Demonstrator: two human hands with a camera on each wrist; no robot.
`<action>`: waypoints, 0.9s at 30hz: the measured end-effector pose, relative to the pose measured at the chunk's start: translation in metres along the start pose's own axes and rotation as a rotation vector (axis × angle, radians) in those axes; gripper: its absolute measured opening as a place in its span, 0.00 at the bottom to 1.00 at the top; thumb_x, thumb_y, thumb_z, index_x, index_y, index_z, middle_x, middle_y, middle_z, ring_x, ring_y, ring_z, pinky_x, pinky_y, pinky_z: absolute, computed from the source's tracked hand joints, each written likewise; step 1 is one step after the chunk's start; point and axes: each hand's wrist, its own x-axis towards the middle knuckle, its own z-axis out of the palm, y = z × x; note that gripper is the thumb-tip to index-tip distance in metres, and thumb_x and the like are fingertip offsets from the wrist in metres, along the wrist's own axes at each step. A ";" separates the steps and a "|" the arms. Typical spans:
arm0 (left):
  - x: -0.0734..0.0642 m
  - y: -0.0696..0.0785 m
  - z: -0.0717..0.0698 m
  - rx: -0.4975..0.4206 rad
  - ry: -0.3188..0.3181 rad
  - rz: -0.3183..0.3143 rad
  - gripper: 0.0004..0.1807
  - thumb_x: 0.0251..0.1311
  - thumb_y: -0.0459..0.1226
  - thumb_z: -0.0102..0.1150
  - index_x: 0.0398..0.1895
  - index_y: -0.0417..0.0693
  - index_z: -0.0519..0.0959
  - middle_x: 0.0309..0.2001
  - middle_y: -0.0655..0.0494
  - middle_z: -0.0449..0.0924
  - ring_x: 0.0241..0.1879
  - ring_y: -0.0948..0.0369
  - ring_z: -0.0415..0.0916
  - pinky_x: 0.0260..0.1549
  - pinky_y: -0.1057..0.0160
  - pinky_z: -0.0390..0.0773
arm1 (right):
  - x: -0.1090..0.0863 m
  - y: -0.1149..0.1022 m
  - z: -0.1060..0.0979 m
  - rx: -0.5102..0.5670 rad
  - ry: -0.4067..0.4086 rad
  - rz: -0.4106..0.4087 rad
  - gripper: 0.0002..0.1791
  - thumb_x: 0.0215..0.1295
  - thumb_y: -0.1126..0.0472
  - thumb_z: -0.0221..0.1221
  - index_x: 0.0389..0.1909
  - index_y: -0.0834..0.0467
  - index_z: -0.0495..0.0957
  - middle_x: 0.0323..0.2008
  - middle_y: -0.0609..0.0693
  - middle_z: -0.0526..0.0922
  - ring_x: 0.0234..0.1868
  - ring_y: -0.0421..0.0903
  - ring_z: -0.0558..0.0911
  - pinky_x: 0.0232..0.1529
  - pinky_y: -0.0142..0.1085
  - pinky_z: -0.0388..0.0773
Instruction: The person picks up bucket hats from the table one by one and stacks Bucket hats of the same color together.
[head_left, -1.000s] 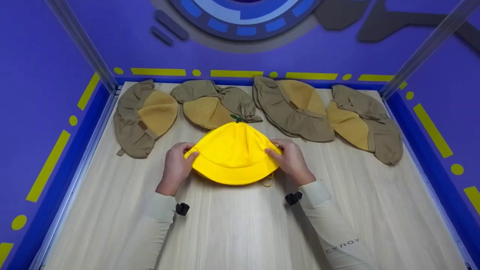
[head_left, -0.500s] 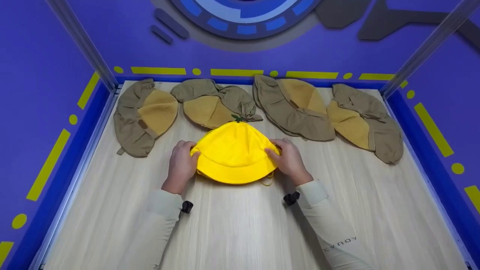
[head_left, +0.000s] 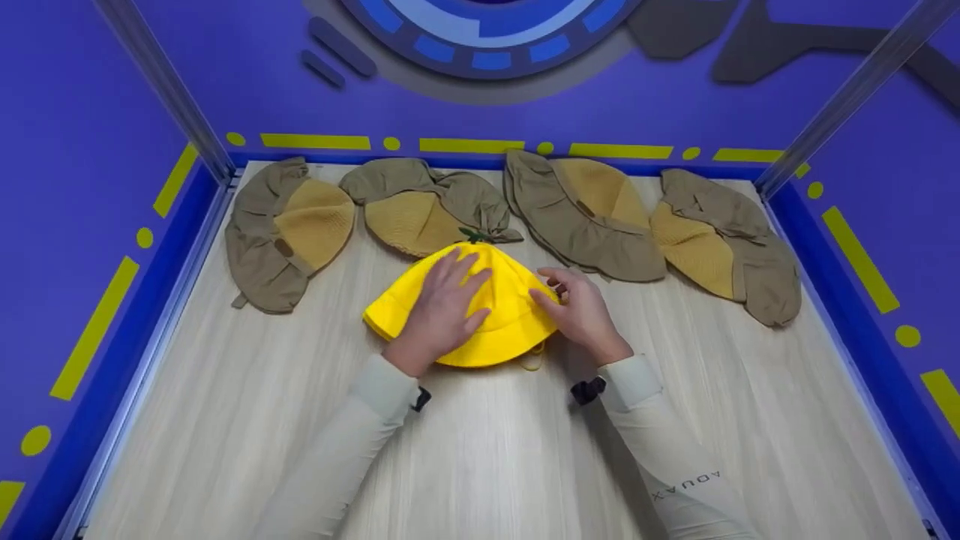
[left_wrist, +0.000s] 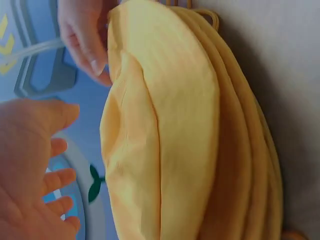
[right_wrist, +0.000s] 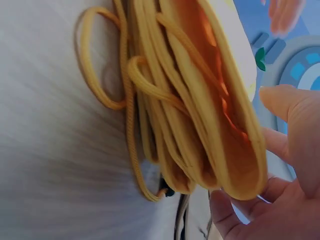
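A stack of yellow bucket hats lies flat in the middle of the table, with a small green sprout on the crown. Several layered brims show in the left wrist view. My left hand is over the front of the top hat, fingers spread; the left wrist view has it apart from the cloth. My right hand is at the stack's right end, thumb and fingers parted, fingertips right at the folded brim edge. Looped yellow cords hang out beside it.
Along the back of the wooden table lie several tan-and-brown hats: one at far left, one behind the stack, a third right of centre, another at far right. Blue walls enclose three sides.
My left hand has let go of the stack's left end and moved right, over the front of the top hat. The right hand has loosened at the right end. The hats have barely moved.
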 end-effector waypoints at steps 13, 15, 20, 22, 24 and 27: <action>0.025 0.003 0.046 0.113 -0.264 -0.114 0.50 0.65 0.74 0.39 0.84 0.66 0.44 0.85 0.48 0.33 0.83 0.39 0.30 0.78 0.34 0.39 | 0.004 0.002 -0.004 0.022 -0.039 0.008 0.24 0.70 0.49 0.64 0.63 0.54 0.79 0.54 0.56 0.80 0.52 0.53 0.78 0.56 0.49 0.80; 0.026 0.001 0.050 0.094 -0.283 -0.114 0.49 0.65 0.75 0.37 0.84 0.67 0.44 0.85 0.48 0.33 0.83 0.39 0.30 0.78 0.34 0.38 | 0.005 0.003 -0.004 0.017 -0.045 0.006 0.25 0.71 0.49 0.64 0.64 0.55 0.79 0.54 0.57 0.79 0.52 0.53 0.78 0.56 0.49 0.81; 0.028 0.000 0.054 0.042 -0.317 -0.122 0.50 0.63 0.77 0.35 0.84 0.68 0.45 0.85 0.49 0.33 0.83 0.39 0.29 0.78 0.34 0.36 | 0.007 0.005 -0.001 0.002 -0.059 -0.001 0.24 0.71 0.50 0.64 0.64 0.55 0.78 0.52 0.55 0.78 0.50 0.52 0.78 0.55 0.47 0.81; 0.028 -0.001 0.055 0.035 -0.324 -0.128 0.50 0.63 0.77 0.36 0.84 0.69 0.45 0.85 0.49 0.33 0.83 0.39 0.29 0.78 0.34 0.36 | 0.007 0.007 0.001 -0.002 -0.063 -0.018 0.24 0.71 0.50 0.64 0.63 0.55 0.79 0.52 0.54 0.79 0.49 0.52 0.79 0.55 0.47 0.81; 0.027 0.000 0.056 0.037 -0.328 -0.133 0.50 0.62 0.77 0.36 0.84 0.69 0.46 0.85 0.49 0.33 0.83 0.39 0.29 0.78 0.34 0.37 | 0.008 0.007 0.003 0.002 -0.066 -0.033 0.23 0.70 0.50 0.65 0.62 0.54 0.79 0.51 0.54 0.79 0.48 0.52 0.79 0.55 0.46 0.82; 0.026 0.000 0.058 0.042 -0.324 -0.138 0.50 0.62 0.77 0.36 0.83 0.69 0.45 0.85 0.50 0.33 0.83 0.40 0.29 0.78 0.34 0.36 | 0.009 0.008 0.007 0.002 -0.078 -0.055 0.24 0.69 0.51 0.65 0.62 0.55 0.79 0.51 0.54 0.80 0.49 0.52 0.79 0.57 0.47 0.81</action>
